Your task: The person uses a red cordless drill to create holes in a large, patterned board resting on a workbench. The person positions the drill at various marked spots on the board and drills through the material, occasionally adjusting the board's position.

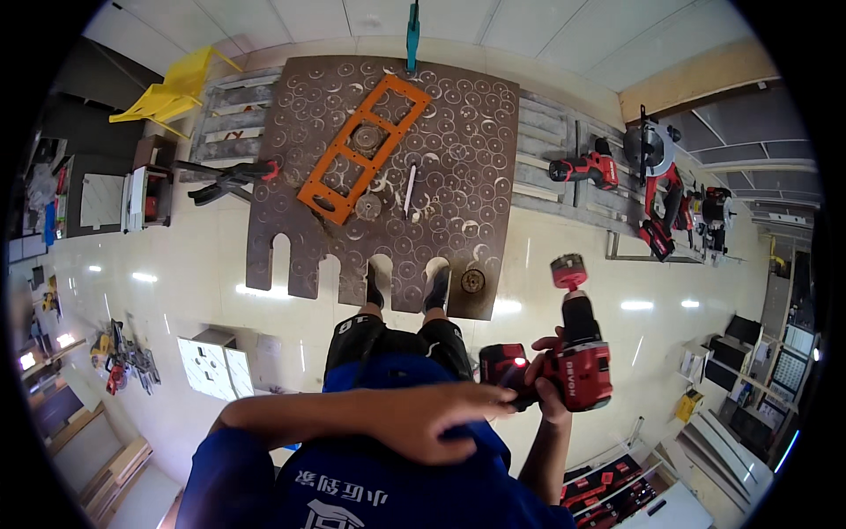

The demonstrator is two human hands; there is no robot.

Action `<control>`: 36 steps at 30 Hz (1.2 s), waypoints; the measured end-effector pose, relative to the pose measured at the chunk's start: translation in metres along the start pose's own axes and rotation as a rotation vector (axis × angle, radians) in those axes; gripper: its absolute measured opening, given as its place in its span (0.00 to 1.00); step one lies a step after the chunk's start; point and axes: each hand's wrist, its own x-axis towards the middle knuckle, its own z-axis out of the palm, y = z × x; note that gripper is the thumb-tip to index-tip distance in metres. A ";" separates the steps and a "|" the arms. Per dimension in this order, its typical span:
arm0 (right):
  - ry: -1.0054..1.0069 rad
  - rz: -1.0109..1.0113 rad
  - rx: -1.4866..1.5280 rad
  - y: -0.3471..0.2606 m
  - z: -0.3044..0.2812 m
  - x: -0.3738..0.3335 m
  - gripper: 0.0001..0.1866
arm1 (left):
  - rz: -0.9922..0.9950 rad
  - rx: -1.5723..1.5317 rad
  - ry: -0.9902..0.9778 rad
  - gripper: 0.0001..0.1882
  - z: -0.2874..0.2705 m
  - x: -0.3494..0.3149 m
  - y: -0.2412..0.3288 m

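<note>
My right hand [552, 392] is wrapped round the handle of a red and black cordless drill [582, 370]. A red hole saw [568, 270] sits in its chuck, pointing away from me. A small red light glows near its battery. Across my body reaches my left hand [441, 425], its fingers stretched out and slightly blurred beside the drill's base; it holds nothing I can see. Ahead lies a brown board [476, 176] covered in ring marks, with slots along its near edge. On it rest an orange frame template [339, 163] with several openings and a white pen-like stick [411, 189].
A teal clamp [412, 40] grips the board's far edge; a black spring clamp [229, 181] is at its left. On the slatted bench at right lie another red drill [586, 167] and a circular saw [656, 176]. A yellow chair [172, 88] stands far left.
</note>
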 end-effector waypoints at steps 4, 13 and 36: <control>-0.123 0.221 -0.430 0.016 -0.022 0.003 0.26 | -0.401 0.157 0.449 0.25 -0.018 -0.048 -0.109; -0.350 0.410 -0.583 0.046 -0.003 0.045 0.21 | -0.648 -0.294 0.588 0.23 0.012 -0.074 -0.185; -0.069 0.650 -0.442 0.054 0.033 0.058 0.24 | -0.202 -1.270 1.143 0.30 -0.009 -0.054 -0.228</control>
